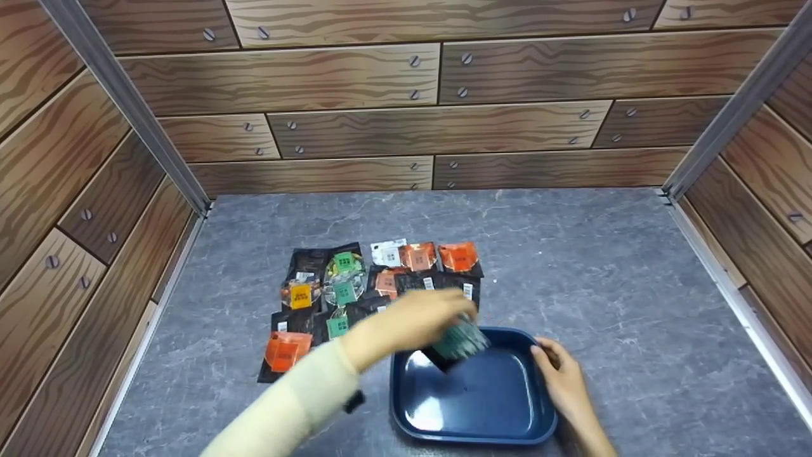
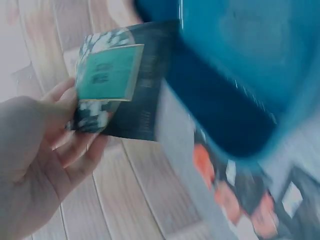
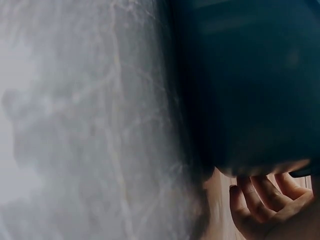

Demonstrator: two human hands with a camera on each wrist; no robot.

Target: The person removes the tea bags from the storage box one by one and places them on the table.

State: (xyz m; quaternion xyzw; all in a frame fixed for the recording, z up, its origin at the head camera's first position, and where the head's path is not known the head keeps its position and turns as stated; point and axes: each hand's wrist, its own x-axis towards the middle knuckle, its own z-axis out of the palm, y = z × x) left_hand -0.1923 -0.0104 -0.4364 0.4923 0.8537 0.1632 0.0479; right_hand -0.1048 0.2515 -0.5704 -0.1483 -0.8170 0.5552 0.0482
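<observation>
My left hand (image 1: 428,316) pinches a small black packet (image 1: 462,343) by its edge, over the far left part of a dark blue plastic basin (image 1: 476,400). The left wrist view shows the packet's green label (image 2: 111,72) facing the camera, with thumb and fingers at one side of it. At the basin's right rim, my right hand (image 1: 561,377) grips the edge. From the right wrist, the fingers (image 3: 267,192) of that hand show against the basin's outer wall (image 3: 255,100). Nothing lies on the visible part of the basin's floor.
Left of and behind the basin lie several black packets with orange labels (image 1: 285,352), green labels (image 1: 343,292) and a yellow one (image 1: 300,296), some overlapping. A small dark object (image 1: 354,401) shows beside the left sleeve. Wood-patterned walls (image 1: 355,133) enclose the grey marbled tabletop (image 1: 634,285).
</observation>
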